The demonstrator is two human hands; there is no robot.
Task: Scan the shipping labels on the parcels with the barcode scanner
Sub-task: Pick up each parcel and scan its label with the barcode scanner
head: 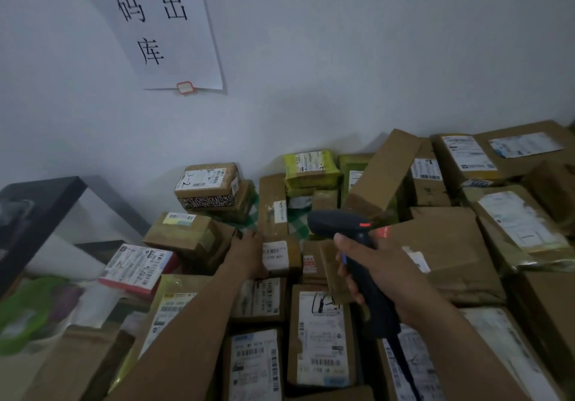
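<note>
My right hand grips the handle of a black barcode scanner, whose head points away toward the parcels and shows a small red light on top. My left hand reaches forward and rests on a small brown parcel with a white shipping label in the middle of the heap; how its fingers lie is hard to tell. Several cardboard parcels with labels surround both hands, among them a tall box just below the scanner.
A yellow-green packet and a stacked brown box lie against the white wall. Large boxes fill the right side. A black table frame stands at left, and a paper sign hangs on the wall.
</note>
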